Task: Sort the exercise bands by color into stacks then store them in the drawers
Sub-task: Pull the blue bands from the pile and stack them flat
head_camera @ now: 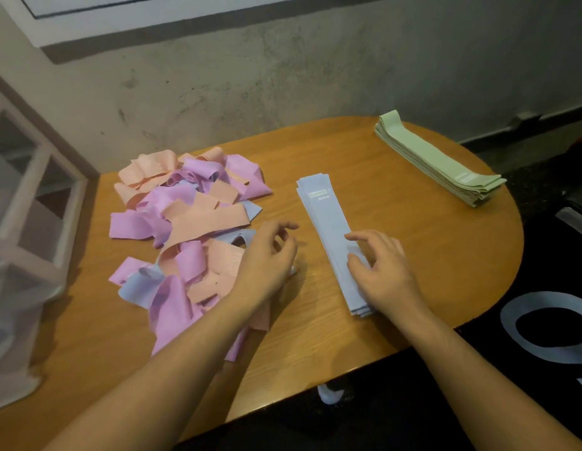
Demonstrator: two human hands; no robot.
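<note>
A loose heap of pink, peach and light blue exercise bands (185,229) covers the left half of the wooden table (413,242). A neat stack of light blue bands (325,216) lies in the middle, and a stack of green bands (436,157) sits at the far right edge. My left hand (267,255) hovers at the heap's right side, fingers loosely curled, holding nothing I can see. My right hand (380,265) rests on the near part of the blue stack with its fingers spread.
A white-framed drawer unit (29,203) stands at the table's left end. A grey concrete wall (283,76) runs behind the table. A dark floor with a light blue ring shape (550,327) lies to the right, below the table edge.
</note>
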